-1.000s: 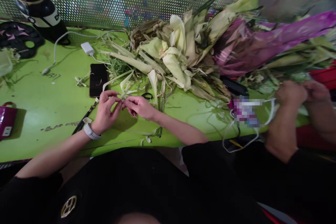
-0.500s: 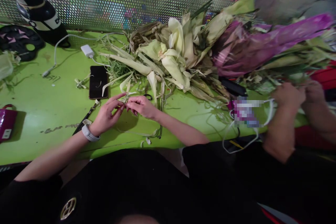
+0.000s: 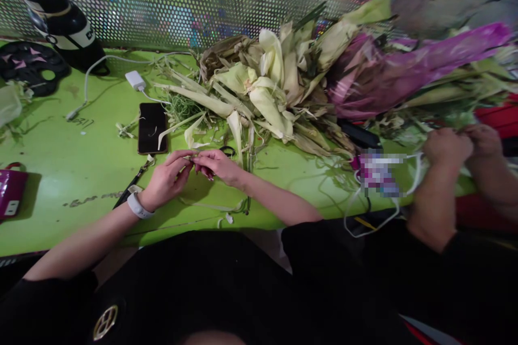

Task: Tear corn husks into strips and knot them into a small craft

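Observation:
My left hand (image 3: 168,179), with a white watch on the wrist, and my right hand (image 3: 216,166) meet fingertip to fingertip over the green table (image 3: 60,172). Both pinch a thin pale strip of corn husk (image 3: 193,156) between them. A heap of pale and green corn husks (image 3: 263,86) lies just beyond my hands. A loose husk strip (image 3: 214,207) lies under my right forearm.
A black phone (image 3: 151,128) lies left of the heap, with a white charger (image 3: 135,80) and cable behind it. A dark bottle (image 3: 56,13) stands at the back left by the perforated metal screen. A purple plastic bag (image 3: 404,70) covers husks at right, where another person's hands (image 3: 461,145) work.
My hands have shifted slightly away from me, still pinching the strip. My left fingers have stretched out along it. The other person's hands moved a little.

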`<state>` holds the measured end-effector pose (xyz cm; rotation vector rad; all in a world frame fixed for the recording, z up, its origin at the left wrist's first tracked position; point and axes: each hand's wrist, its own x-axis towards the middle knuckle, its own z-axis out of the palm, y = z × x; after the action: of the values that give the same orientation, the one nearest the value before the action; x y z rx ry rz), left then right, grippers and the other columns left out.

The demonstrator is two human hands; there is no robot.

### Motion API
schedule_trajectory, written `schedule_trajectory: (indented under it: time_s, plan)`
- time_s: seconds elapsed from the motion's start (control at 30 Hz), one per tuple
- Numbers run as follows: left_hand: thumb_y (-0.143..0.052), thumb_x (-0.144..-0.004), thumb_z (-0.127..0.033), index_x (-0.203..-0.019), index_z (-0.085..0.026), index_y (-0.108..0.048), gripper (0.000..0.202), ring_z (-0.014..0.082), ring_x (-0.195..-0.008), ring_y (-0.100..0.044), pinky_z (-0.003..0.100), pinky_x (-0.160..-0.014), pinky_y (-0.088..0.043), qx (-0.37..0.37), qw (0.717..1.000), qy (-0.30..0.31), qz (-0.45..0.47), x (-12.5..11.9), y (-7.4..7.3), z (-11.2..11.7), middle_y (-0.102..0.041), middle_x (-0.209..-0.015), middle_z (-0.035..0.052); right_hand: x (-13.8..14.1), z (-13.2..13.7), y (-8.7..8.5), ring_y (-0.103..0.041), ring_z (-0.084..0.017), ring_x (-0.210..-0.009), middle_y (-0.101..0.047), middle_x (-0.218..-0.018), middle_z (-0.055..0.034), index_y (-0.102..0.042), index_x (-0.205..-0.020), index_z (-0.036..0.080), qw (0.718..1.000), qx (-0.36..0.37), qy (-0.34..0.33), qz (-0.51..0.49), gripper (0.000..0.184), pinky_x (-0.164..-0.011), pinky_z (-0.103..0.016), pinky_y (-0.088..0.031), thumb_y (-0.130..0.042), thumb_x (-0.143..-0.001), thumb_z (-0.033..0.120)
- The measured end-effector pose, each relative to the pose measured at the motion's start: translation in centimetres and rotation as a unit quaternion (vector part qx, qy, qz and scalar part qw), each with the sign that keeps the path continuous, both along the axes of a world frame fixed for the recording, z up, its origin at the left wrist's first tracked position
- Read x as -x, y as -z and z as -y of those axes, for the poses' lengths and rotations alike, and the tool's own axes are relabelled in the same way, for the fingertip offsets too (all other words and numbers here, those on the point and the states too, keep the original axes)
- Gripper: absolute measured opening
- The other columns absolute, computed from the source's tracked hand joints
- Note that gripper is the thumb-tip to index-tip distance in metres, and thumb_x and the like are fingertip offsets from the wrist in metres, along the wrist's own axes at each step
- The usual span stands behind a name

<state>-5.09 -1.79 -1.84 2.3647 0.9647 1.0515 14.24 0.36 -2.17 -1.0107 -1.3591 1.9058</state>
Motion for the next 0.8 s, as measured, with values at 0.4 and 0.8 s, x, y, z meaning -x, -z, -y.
schedule_trajectory:
  time_s: [0.4,0.8]
  plan:
    - [-0.056,-0.092,-0.010,-0.097,-0.016,-0.062,0.009,0.0187,-0.101,-0.068,0.032,-0.084,-0.061,-0.018,0.999,-0.015,0.032,0.1,0.1,-0.1,-0.066,-0.112,0.0121,-0.4,-0.4,-0.3,-0.047,-0.006,-0.046,-0.054,-0.053,0.0051,-0.063,-0.075,0.015,1.000,-0.005,-0.026,-0.004,0.026,-0.045,-0.018,-0.038,-0.060,-0.092,0.034]
    - [-0.061,-0.090,-0.008,-0.112,-0.020,-0.062,0.025,0.0231,-0.115,-0.067,0.033,-0.089,-0.062,-0.174,0.984,-0.027,-0.012,0.1,-3.7,0.7,-0.063,-0.131,0.0133,-1.1,1.3,-3.9,-0.050,-0.006,-0.052,-0.052,-0.063,0.0044,-0.062,-0.084,0.016,0.985,-0.158,-0.032,-0.063,0.035,-0.050,-0.019,-0.043,-0.055,-0.096,0.048]
